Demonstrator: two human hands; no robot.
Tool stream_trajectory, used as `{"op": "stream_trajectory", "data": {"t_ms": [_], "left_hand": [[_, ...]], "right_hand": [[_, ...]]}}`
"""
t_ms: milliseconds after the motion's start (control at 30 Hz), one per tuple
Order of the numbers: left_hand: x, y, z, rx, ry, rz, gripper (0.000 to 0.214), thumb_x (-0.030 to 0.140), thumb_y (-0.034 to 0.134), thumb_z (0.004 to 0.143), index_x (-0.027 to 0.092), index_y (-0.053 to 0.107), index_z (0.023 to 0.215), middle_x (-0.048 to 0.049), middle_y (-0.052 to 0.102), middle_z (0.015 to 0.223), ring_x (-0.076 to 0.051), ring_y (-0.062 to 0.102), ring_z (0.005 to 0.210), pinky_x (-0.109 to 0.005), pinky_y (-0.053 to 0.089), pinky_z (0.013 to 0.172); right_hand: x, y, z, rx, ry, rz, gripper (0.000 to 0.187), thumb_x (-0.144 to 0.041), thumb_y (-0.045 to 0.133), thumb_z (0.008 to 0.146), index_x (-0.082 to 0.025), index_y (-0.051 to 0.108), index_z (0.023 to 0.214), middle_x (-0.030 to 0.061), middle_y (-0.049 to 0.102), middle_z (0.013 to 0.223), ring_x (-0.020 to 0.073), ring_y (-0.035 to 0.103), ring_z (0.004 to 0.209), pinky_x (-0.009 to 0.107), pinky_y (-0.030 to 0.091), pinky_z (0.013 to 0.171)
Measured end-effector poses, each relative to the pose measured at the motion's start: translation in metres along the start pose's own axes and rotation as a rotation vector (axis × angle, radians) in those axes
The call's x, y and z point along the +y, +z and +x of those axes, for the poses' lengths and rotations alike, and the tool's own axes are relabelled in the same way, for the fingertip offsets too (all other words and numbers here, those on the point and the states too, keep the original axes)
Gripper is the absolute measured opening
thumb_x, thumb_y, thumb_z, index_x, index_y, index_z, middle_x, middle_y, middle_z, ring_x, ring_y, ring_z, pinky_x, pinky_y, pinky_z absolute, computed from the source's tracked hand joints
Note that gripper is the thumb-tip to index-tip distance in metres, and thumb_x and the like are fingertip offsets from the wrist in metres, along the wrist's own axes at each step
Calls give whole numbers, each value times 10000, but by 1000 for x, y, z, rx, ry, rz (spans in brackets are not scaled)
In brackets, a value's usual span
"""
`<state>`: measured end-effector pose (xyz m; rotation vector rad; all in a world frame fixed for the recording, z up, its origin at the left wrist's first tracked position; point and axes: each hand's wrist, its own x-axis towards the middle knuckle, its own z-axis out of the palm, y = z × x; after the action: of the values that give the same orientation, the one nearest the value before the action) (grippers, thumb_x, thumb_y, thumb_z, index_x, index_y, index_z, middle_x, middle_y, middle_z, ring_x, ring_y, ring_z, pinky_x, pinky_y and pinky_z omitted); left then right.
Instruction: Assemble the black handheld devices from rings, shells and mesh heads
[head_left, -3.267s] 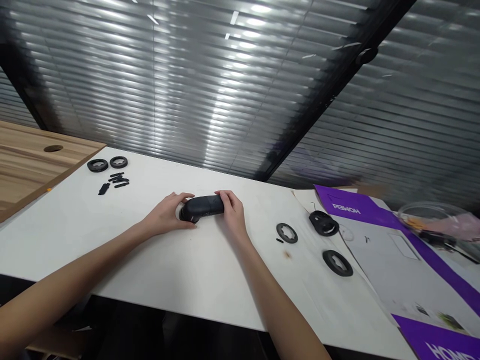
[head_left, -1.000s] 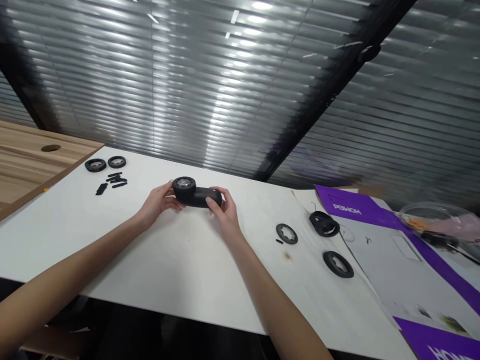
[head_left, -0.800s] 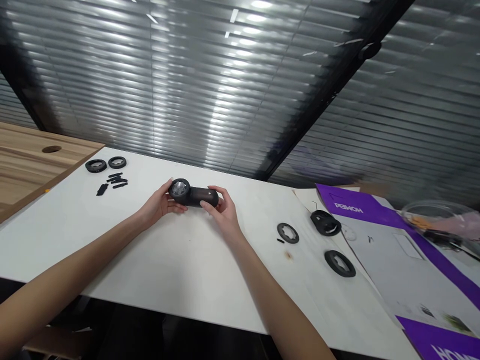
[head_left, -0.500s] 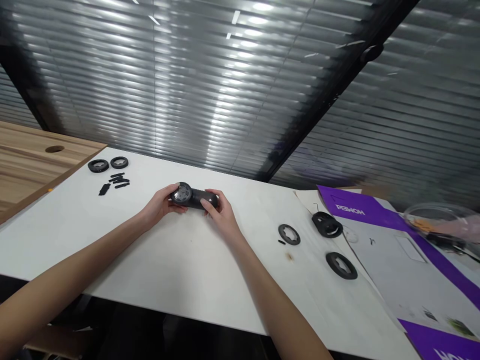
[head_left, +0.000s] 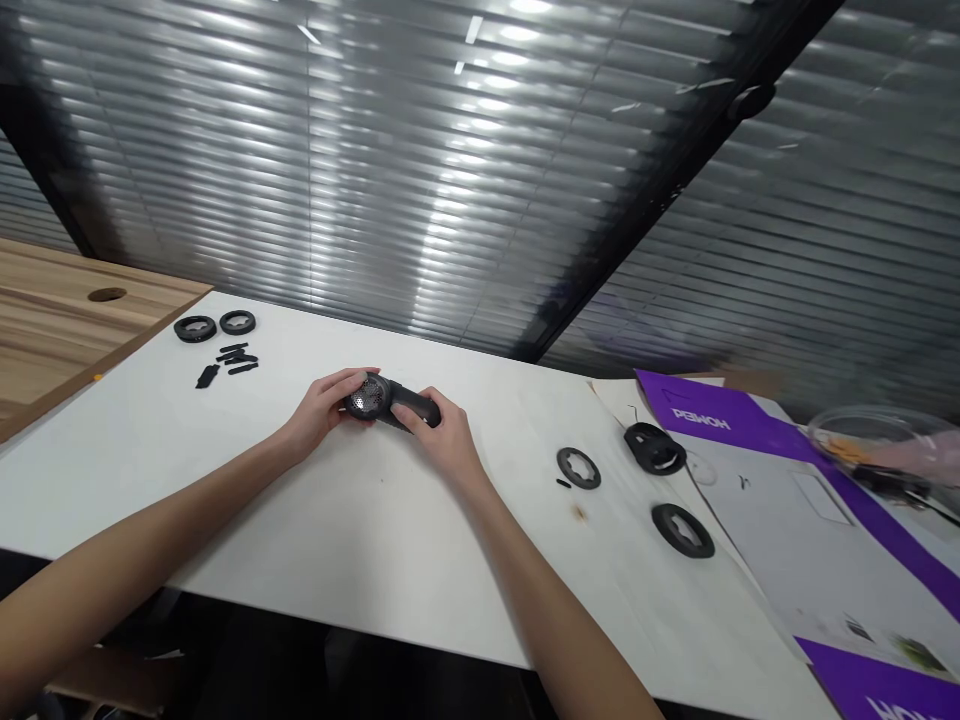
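Both my hands hold a small black handheld device (head_left: 390, 402) over the white table (head_left: 360, 530). Its round head with a perforated metal mesh faces me. My left hand (head_left: 324, 412) is closed round that head, fingers curled over its top. My right hand (head_left: 444, 440) grips the handle end from the right, fingers wrapped about it. The device sits low, close to the tabletop.
Two black rings (head_left: 195, 328) and several small black pieces (head_left: 229, 362) lie at the far left. Right of my hands are a black ring (head_left: 578, 467), a black cap (head_left: 654, 448) and another ring (head_left: 682, 529). Purple-and-white packaging (head_left: 787, 490) and a clear plastic bag (head_left: 877, 445) lie far right. A wooden desk (head_left: 52, 330) adjoins left.
The device was turned over from lying flat so its mesh head faces me, lifted, then lowered toward the table. My left hand's fingers closed over the head.
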<state>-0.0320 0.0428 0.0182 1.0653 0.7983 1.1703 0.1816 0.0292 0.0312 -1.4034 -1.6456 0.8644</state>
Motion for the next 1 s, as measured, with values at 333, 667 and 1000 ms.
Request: {"op": "stream_trajectory", "data": {"t_ms": [333,667,1000], "left_hand": [[1,2,0,14,0,-23,535,573,807,853,180,801,1216,-118,740,1134,-276,669,987,-371,612,768],[2,-1,-1,-12,-5,-23,522,567,789,877,176,799,1223,-122,752,1109,-259,687,935,-374,612,792],[4,0,1,-14,19,-16,561,619,768,865,153,783,1178,-109,734,1039,-230,675,831,-357,591,714]], "right_hand": [[-2,-2,0,-34,-48,78,470,-663,722,811,-224,565,752,-20,497,713,170,435,694,314,332,650],[-2,-3,-1,-60,-59,158,441,-638,732,816,-229,576,770,-20,521,710,171,447,686,313,352,651],[0,2,0,-18,-74,175,430,-646,675,840,-229,589,778,-8,534,735,185,482,710,322,384,680]]}}
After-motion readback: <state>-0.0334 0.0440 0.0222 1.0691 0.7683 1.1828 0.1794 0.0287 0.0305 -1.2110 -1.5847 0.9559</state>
